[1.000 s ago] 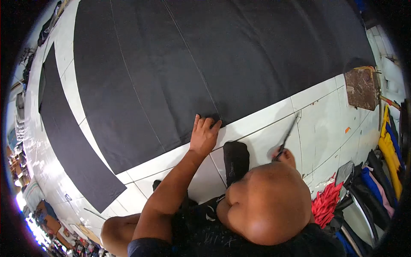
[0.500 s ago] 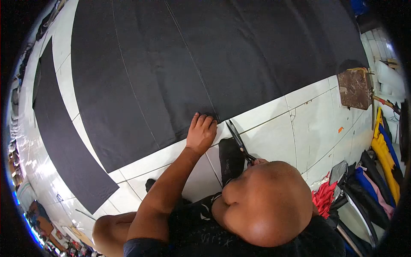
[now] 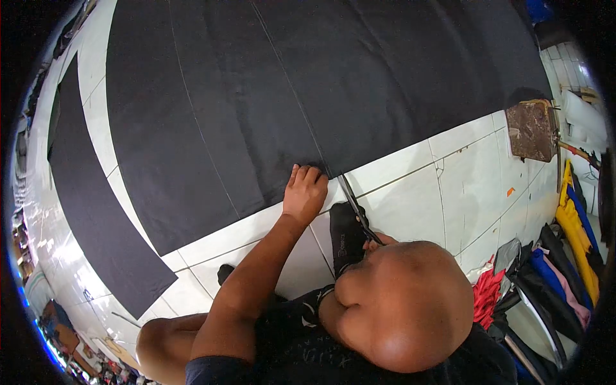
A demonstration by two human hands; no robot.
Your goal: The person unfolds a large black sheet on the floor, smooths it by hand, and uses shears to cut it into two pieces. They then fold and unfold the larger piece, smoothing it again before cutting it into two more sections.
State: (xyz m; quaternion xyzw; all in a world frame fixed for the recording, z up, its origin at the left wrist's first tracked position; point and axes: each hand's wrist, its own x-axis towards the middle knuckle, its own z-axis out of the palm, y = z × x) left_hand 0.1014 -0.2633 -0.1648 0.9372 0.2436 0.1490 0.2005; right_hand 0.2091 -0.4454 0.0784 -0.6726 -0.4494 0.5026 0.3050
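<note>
A large sheet of black cloth with thin pale lines lies spread on the white tiled floor. My left hand is at its near edge, fingers bent together over the cloth beside one of the lines; the thumb is hidden. My right hand is mostly behind my bent knee, closed on the handles of a pair of scissors. The scissors point up toward the cloth, their tips at its edge just right of my left hand. Under them shows my foot in a black sock.
A separate curved strip of black cloth lies at the left. On the right, a worn brown block sits by the cloth's corner. Red cloth, yellow cloth and other coloured pieces are heaped at the lower right.
The scissors have moved slightly up toward the cloth edge, and their blades look closer together. My left hand has shifted a little to the right.
</note>
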